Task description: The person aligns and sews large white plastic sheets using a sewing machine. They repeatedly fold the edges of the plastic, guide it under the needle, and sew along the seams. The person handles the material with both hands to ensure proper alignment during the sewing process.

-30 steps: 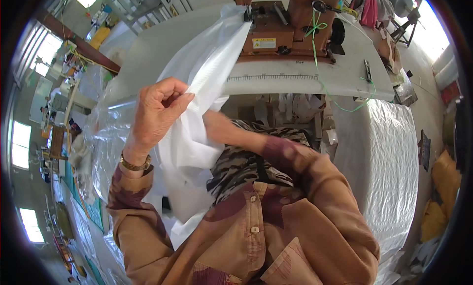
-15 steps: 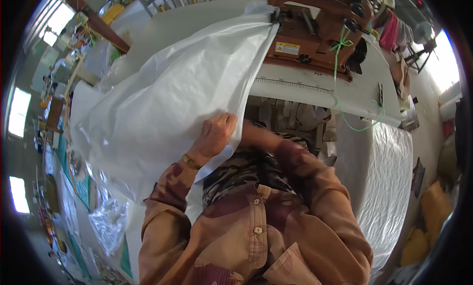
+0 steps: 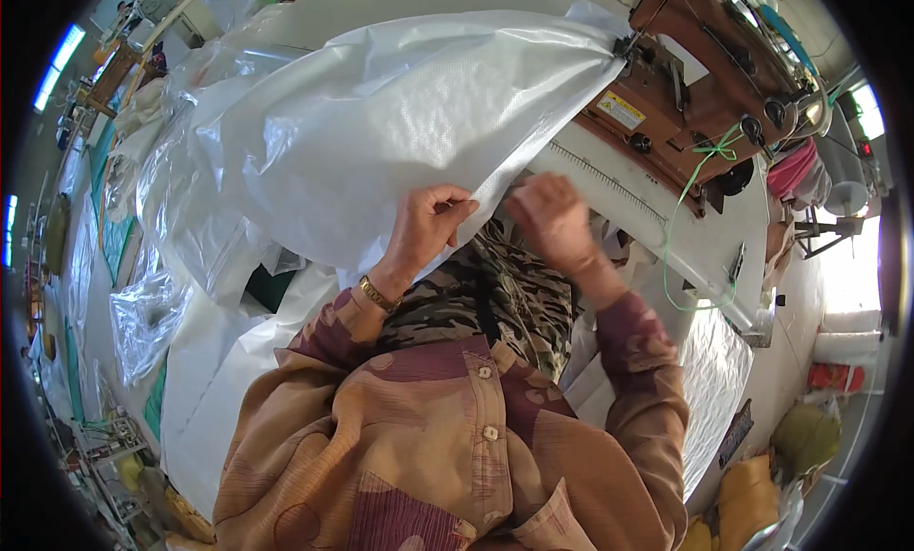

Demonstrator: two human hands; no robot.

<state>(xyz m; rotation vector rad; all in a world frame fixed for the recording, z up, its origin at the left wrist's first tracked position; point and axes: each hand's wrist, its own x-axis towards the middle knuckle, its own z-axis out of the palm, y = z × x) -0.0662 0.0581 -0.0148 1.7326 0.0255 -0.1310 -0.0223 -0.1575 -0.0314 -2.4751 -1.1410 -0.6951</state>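
Big white woven sheet (image 3: 381, 132) now spread flat across the tabletop (image 3: 685, 237). A second ago it was bunched and held up in front of the chest, so it has been pulled out and laid toward the sewing machine (image 3: 695, 75). Far right corner of the sheet reaches the machine's needle area; looks like the piece is being lined up for stitching.

Left hand (image 3: 424, 227): fingers curled shut, pinching the near edge of the sheet, thumb on top. A second ago this hand was higher and further left, gripping a bunch of fabric.

Right hand (image 3: 552, 218): at the near edge too, just right of the left hand, on or just under the sheet. Fingers bent, but can't tell whether they're clamped on the material or only resting on it. It was hidden behind the fabric earlier and is now in view.

Around:
- Brown sewing machine far right, green thread (image 3: 695, 185) trailing from it down over the tabletop edge.
- Ruler strip (image 3: 609, 180) along the tabletop, running out from under the sheet.
- Clear plastic film (image 3: 143, 313) heaped on the left.
- More white sheet material (image 3: 714, 380) stacked near right.

In the way: sheet is slack and billowy, and hides most of the tabletop and the ruler's left end. Loose green thread crosses the feed side.
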